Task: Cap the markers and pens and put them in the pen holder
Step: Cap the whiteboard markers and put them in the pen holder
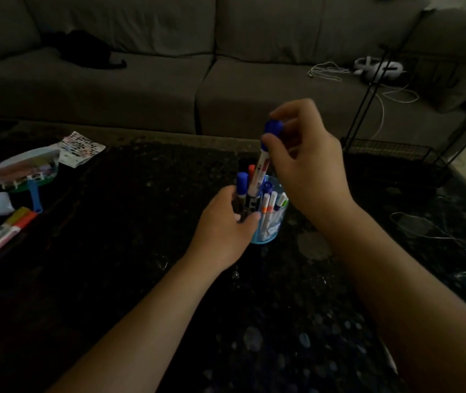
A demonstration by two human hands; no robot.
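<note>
Pinching the blue-capped marker (260, 165) just under its cap, the right hand (308, 168) holds it nearly upright, its lower end down among the others standing in the pen holder (268, 235), a clear blue cup on the dark table (141, 279). The left hand (222, 225) wraps fingers and thumb round the holder's left side, steadying it. The cup looks crowded, so the likely trouble is the marker jamming against its neighbours (270, 205). If it is pushed, that could tip the cup or lever another one out. Letting go before it seats could leave it leaning over the rim. More markers (13, 226) lie well apart at the table's left edge, seemingly yet to be gathered, near a hand fan (27, 171) and a printed sheet (81, 146). A grey sofa (141, 80) stands behind. The marker's white barrel carries a red label and the holder a white print, but neither can be read in this dim light.
</note>
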